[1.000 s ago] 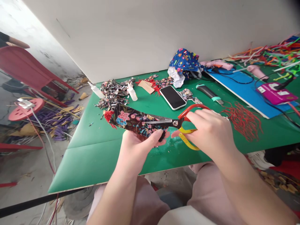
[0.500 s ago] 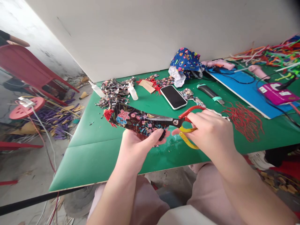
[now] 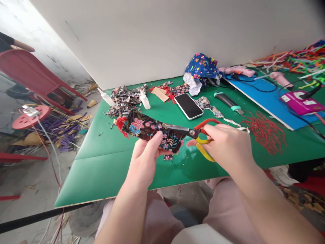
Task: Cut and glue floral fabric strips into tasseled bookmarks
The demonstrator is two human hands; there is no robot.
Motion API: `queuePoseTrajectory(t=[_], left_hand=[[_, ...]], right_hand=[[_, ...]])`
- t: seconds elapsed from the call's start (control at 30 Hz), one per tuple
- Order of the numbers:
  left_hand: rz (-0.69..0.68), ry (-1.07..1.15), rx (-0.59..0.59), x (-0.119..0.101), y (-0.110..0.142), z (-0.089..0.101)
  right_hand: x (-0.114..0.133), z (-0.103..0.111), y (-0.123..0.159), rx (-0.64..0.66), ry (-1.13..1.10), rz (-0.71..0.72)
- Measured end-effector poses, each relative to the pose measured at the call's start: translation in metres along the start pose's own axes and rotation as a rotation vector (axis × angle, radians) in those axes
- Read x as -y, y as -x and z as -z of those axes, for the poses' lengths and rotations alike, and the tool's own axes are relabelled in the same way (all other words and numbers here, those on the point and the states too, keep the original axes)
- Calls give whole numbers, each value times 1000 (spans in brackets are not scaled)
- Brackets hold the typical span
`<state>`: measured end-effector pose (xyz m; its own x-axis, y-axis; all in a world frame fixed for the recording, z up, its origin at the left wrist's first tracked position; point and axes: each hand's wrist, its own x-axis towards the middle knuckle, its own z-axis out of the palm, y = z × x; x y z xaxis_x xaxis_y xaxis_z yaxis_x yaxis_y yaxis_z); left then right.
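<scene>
My left hand pinches a strip of black floral fabric with a red tassel end, held above the green table. Scissors with a red and a yellow handle are gripped in my right hand, and their blades lie along the strip's upper edge. A small cut scrap lies on the table just under the strip.
A phone lies face up behind the hands. Fabric scraps, two small glue bottles, a utility knife, red fringe, a blue cloth bundle, a blue board and a pink device lie around. Red stools stand on the left.
My left thumb has shifted up onto the fabric strip, which has tilted and moved slightly right. The scissor handles have closed a little, and a small scrap now lies under the strip.
</scene>
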<state>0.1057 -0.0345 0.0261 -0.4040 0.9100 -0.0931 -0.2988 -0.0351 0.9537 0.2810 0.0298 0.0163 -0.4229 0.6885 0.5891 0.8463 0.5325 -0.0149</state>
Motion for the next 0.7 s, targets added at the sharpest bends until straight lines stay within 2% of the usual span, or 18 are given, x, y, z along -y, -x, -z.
queuePoseTrajectory(t=[0.13, 0.3, 0.53, 0.7], left_hand=[[-80, -10, 32, 1, -3, 7], [-89, -75, 94, -2, -3, 9], [-10, -158, 118, -3, 1, 7], [30, -151, 157, -5, 4, 1]], right_hand=[[-5, 0, -2, 108, -142, 42], [-10, 3, -3, 217, -125, 60], [-4, 2, -4, 104, -9, 70], [-3, 1, -3, 87, 9, 95]])
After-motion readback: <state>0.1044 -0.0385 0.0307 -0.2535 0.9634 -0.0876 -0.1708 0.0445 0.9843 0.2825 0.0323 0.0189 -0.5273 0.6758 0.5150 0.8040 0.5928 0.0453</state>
